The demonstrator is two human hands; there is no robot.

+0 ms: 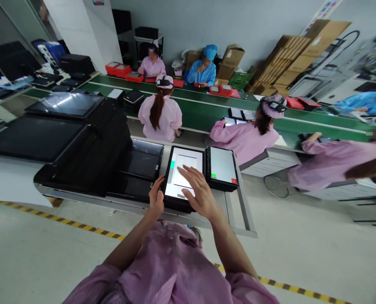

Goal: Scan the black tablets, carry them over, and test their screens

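A black tablet (pixel 180 162) with a lit white screen lies on the workbench in front of me. My left hand (pixel 156 198) grips its near left edge, fingers curled around the frame. My right hand (pixel 198 189) hovers flat over the screen with fingers spread, fingertips on or just above the glass. A second lit tablet (pixel 222 166) sits right beside it, to the right, showing a green and a red patch.
Dark tablets (pixel 143 158) and large black screens (pixel 32 137) fill the bench to the left. Several people in pink and blue coats sit at a green conveyor line (pixel 206 109) beyond. Cardboard boxes (pixel 289 59) stack at the back right. Yellow-black floor tape (pixel 80 226) runs below the bench.
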